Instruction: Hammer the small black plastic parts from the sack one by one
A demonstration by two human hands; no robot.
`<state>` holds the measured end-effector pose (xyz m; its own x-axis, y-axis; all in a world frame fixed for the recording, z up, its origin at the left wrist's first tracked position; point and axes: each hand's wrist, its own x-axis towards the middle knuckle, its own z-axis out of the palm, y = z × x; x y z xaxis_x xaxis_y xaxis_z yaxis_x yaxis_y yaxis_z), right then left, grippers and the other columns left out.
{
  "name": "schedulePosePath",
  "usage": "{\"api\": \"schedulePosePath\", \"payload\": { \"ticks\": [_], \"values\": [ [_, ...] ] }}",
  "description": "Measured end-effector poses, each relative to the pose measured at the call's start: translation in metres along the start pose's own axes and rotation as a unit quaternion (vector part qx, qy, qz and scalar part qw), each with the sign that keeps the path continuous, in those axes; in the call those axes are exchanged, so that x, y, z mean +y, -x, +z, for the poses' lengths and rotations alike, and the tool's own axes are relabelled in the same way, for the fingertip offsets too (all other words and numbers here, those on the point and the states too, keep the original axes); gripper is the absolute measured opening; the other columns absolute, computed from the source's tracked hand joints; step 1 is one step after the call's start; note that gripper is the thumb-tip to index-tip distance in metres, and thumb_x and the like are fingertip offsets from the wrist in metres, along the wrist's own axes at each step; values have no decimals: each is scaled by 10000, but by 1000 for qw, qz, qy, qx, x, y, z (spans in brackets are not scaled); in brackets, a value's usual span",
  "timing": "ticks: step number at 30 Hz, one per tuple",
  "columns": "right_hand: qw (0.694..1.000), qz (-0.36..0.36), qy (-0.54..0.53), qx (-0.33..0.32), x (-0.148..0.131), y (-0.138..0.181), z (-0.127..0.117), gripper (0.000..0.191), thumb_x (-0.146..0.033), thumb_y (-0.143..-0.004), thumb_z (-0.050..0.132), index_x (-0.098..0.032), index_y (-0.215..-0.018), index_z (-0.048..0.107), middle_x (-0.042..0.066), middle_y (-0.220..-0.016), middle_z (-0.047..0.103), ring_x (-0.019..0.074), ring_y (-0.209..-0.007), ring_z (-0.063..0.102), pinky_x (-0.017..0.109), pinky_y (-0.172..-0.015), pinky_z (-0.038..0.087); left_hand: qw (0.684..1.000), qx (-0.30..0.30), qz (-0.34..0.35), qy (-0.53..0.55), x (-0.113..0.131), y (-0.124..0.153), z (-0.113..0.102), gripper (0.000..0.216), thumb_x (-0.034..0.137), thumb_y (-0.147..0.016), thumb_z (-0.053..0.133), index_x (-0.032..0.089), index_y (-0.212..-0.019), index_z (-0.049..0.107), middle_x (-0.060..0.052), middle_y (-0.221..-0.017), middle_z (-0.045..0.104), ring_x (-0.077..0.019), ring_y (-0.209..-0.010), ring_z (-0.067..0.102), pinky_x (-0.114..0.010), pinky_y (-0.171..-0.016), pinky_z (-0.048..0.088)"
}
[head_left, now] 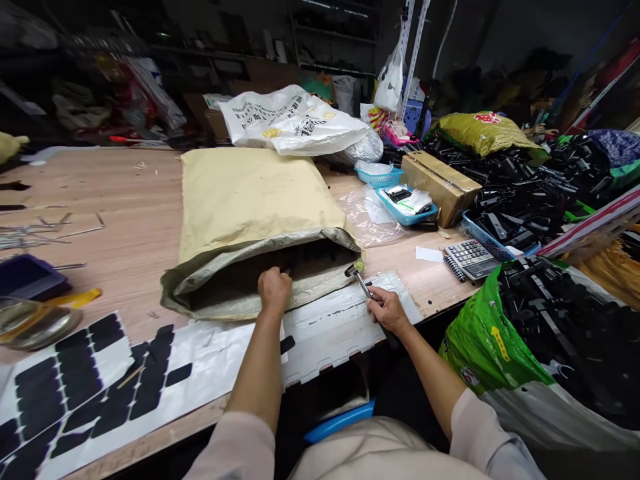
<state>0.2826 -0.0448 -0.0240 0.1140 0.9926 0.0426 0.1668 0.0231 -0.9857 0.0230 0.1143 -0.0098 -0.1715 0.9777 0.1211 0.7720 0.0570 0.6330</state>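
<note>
A big tan woven sack [250, 200] lies on the wooden table [130, 220] with its mouth gaping toward me. My left hand [273, 289] is at the sack's mouth, fingers curled down inside onto dark contents I cannot make out. My right hand [386, 311] is closed around the handle of a small hammer [361, 283], whose head rests by the sack's right corner. Under both hands lies a white backing sheet [330, 320].
A white sheet with several black foam pads [85, 380] lies front left. A calculator [469, 257], blue trays [406, 203] and a cardboard box [440, 183] sit right. Black plastic parts [520, 193] pile up far right. A green bag [490, 347] stands beside the table.
</note>
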Motion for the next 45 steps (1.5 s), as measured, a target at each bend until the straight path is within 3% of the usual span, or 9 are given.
{"api": "schedulePosePath", "payload": {
  "ticks": [7,13,22,25,28,32,37,42,45],
  "values": [
    [1000,1,-5,4,4,0,1,361,-286,-817,629,-151,-1144,700,-41,-614,559,88,-405,498,196,-380,441,966,-153,193,83,-21,76,-15,253,312,-873,529,209,-1000,722,-65,-949,641,-236,-947,606,-359,-895,479],
    [1000,-4,-6,2,7,0,2,380,-294,-810,628,-157,-1157,704,-44,-612,541,91,-427,482,198,-380,449,962,-154,217,61,-11,94,-2,357,435,-812,707,238,-1110,721,-61,-989,651,-262,-991,560,-384,-900,445],
    [998,-25,48,-38,2,7,1,410,-287,-832,619,-159,-1211,707,-26,-633,543,97,-456,458,201,-397,427,961,-180,196,82,-8,89,2,207,318,-711,808,231,-890,750,-37,-935,693,-257,-990,561,-393,-909,408],
    [993,-46,83,-75,-9,15,9,393,-269,-841,614,-154,-1202,719,-15,-625,558,107,-476,461,205,-417,406,961,-177,184,107,-9,89,-1,426,305,-679,825,235,-1085,719,-24,-904,682,-249,-963,571,-382,-889,418],
    [984,-83,115,-108,-20,22,22,375,-241,-832,612,-172,-1181,733,-13,-626,578,117,-501,467,212,-456,397,965,-155,153,143,-9,92,0,816,259,-658,833,267,-1407,510,22,-867,647,-212,-905,586,-366,-887,425],
    [969,-134,158,-131,-26,24,35,374,-204,-821,608,-203,-1169,743,11,-750,683,133,-559,519,232,-533,428,962,-150,153,171,-10,94,2,948,244,-640,844,275,-1477,402,37,-868,624,-191,-875,597,-346,-870,432],
    [964,-131,185,-138,-24,21,37,361,-180,-817,606,-206,-1145,754,2,-713,670,136,-569,506,234,-548,415,969,-136,156,138,-10,95,2,868,272,-653,843,276,-1434,465,18,-905,632,-210,-916,588,-348,-862,420],
    [982,-94,133,-100,-26,22,27,386,-228,-834,601,-170,-1193,732,-15,-641,577,120,-515,439,226,-493,369,967,-156,184,78,-7,95,2,286,314,-713,821,253,-979,736,-18,-928,680,-254,-985,553,-390,-888,381],
    [983,-86,137,-90,-27,25,21,388,-242,-848,594,-162,-1205,725,-13,-645,574,121,-521,442,228,-494,374,966,-160,190,72,-6,95,3,161,320,-741,801,255,-881,756,-24,-925,689,-257,-998,542,-403,-902,369]
  ]
}}
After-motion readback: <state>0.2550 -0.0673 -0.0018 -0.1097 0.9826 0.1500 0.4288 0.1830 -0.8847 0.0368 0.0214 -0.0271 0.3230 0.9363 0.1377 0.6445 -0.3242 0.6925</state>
